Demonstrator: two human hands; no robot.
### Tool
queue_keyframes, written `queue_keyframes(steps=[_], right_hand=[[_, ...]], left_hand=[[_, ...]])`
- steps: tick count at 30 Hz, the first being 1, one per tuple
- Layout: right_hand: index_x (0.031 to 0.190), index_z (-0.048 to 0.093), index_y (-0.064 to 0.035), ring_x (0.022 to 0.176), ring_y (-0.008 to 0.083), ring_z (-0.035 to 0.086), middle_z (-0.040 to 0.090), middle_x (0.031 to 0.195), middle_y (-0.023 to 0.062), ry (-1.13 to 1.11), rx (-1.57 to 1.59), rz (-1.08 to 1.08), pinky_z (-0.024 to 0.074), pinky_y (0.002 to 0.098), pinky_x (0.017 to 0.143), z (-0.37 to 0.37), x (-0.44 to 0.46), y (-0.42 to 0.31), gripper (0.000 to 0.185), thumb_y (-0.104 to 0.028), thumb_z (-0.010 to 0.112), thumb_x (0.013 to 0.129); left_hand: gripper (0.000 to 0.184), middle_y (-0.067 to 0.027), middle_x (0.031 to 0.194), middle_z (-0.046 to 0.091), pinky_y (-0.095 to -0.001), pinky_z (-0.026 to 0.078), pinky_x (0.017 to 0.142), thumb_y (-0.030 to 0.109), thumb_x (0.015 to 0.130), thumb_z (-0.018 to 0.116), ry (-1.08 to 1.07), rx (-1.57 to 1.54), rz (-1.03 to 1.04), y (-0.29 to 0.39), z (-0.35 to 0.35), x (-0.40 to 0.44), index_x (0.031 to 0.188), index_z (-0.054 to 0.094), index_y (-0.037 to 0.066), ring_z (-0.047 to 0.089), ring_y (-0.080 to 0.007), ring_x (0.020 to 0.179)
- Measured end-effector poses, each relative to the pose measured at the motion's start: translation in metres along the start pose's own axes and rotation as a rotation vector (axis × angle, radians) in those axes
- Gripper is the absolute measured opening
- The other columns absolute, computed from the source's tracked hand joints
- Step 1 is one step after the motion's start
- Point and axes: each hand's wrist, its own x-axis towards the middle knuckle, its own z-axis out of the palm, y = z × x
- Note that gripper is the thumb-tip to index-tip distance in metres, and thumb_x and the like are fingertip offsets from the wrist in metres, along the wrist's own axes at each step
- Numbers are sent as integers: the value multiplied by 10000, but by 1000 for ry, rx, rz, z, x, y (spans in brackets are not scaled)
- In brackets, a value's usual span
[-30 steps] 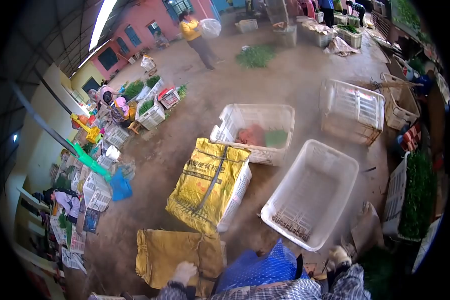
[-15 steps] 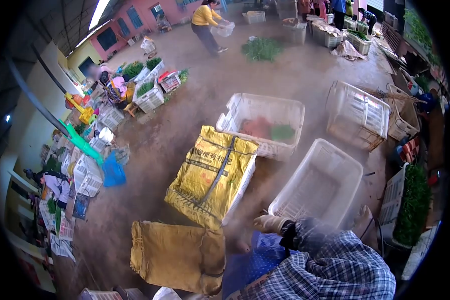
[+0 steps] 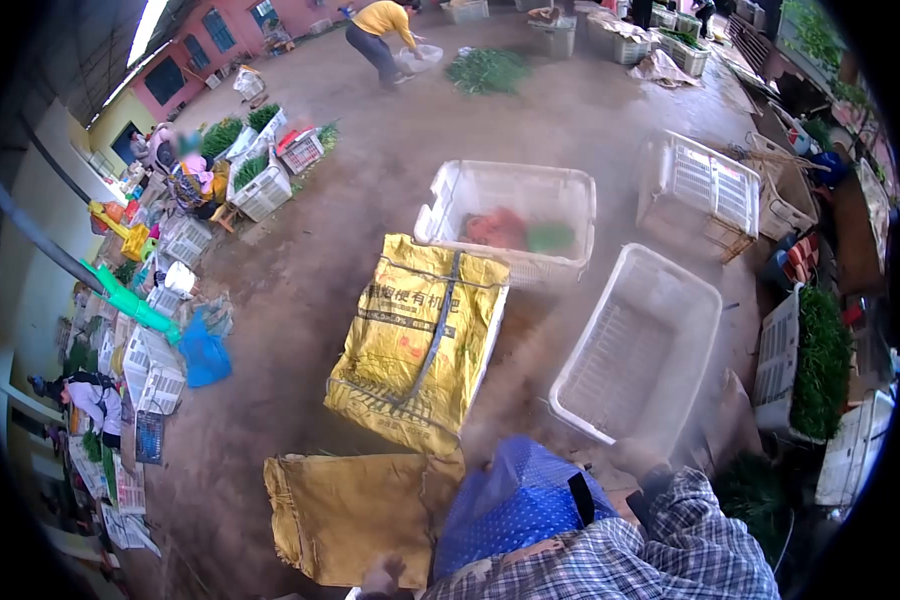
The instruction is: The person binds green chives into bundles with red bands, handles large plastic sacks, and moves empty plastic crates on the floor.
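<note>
At the bottom edge my left hand (image 3: pixel 385 575) shows only in part, over the lower right of a brown sack (image 3: pixel 345 515); its fingers are blurred. My right hand (image 3: pixel 638 460), past a dark cuff and plaid sleeve, is at the near end of a white plastic crate (image 3: pixel 635 345). Blur hides its fingers and whether it grips the rim. A yellow printed sack (image 3: pixel 410 340) with a dark strap covers another crate in front of me. Blue dotted cloth (image 3: pixel 520 495) spreads across my lap.
A white crate (image 3: pixel 515 185) holding red and green items stands ahead. To the right are an upturned crate (image 3: pixel 705 190) and a crate of green stalks (image 3: pixel 820 375). People sit among crates at left; a person in yellow (image 3: pixel 380 25) bends near a green pile (image 3: pixel 487 70).
My right hand has moved right along the crate's near end. My left hand now shows over the brown sack. The person in yellow has bent lower with the white container.
</note>
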Motion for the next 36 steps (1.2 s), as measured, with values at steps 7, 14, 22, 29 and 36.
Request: queue_keyframes(steps=[7,14,22,29,36], right_hand=[[1128,573,-51,652,299,645,633,719,114,230,-178,-683,517,407,564,-109,-112,-151,253,-182,482,932],[1148,536,-36,841,196,602,610,903,69,452,-799,-750,520,313,643,-203,-237,-201,268,-114,533,892],[1156,547,-48,943,210,622,648,1003,99,557,-620,-884,551,321,729,-258,-331,-189,279,-103,543,882],[1158,548,-40,868,203,618,651,962,98,435,-557,-890,546,318,693,-243,-364,-173,281,-108,550,885],[1160,550,-33,793,197,614,655,921,97,382,-521,-842,541,315,656,-243,-361,-172,283,-113,558,889]], left_hand=[[223,-161,1207,571,-451,466,921,255,947,491,-27,402,190,72,106,-15,1070,599,104,569,-331,1096],[423,-178,1232,541,-500,488,859,260,910,578,36,21,-90,69,98,-23,1277,443,97,582,-361,1012],[347,-147,1230,546,-484,459,907,201,949,503,-92,-42,-167,59,140,-24,1255,444,50,563,-341,1056],[372,-222,1310,482,-454,460,944,134,951,459,-365,321,1,68,156,-6,1297,419,4,529,-378,1133],[499,-187,1324,482,-464,442,941,268,915,567,-77,302,-211,107,175,13,1332,394,53,522,-358,1146]])
